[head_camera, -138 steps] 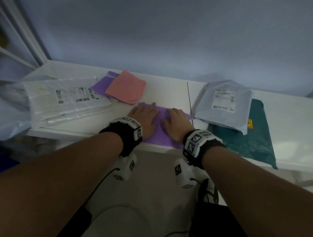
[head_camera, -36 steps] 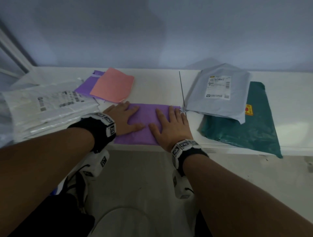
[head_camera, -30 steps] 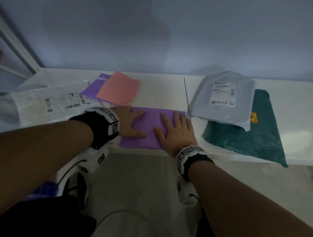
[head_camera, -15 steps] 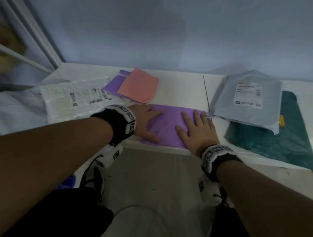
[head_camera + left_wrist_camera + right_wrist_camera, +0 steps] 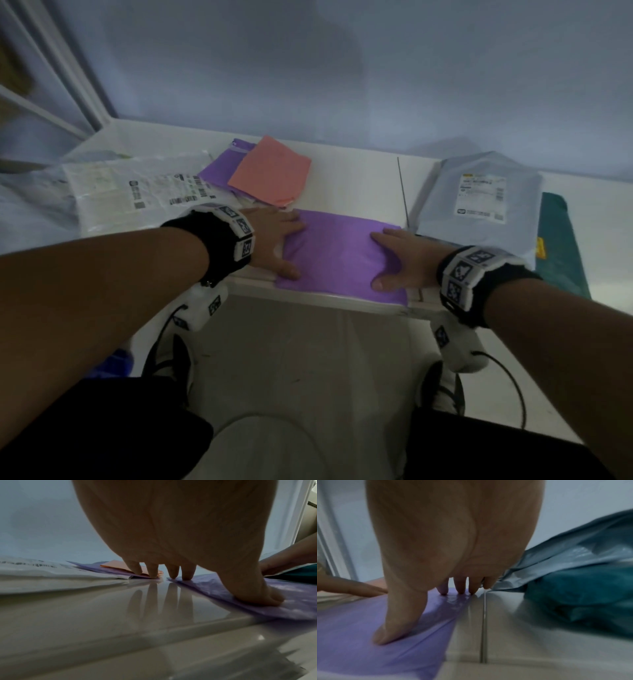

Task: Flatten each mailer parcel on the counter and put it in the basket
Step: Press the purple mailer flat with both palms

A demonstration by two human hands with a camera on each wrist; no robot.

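Note:
A purple mailer (image 5: 339,257) lies flat at the white counter's (image 5: 356,185) front edge. My left hand (image 5: 274,240) presses its left end with straight fingers, thumb on the plastic (image 5: 267,599). My right hand (image 5: 397,260) presses the right end, fingers spread flat (image 5: 460,586) and thumb down on the purple mailer (image 5: 368,635). A grey labelled mailer (image 5: 479,209) lies to the right, over a teal mailer (image 5: 561,253). No basket is in view.
A pink mailer (image 5: 270,174) sits on another purple one (image 5: 222,164) behind my left hand. White labelled mailers (image 5: 137,198) pile up at the far left. A thin seam (image 5: 402,192) splits the counter. Wall behind, floor below the edge.
Both hands have slid apart along the purple mailer, the left to its left end and the right to its right end. The head view shifted slightly.

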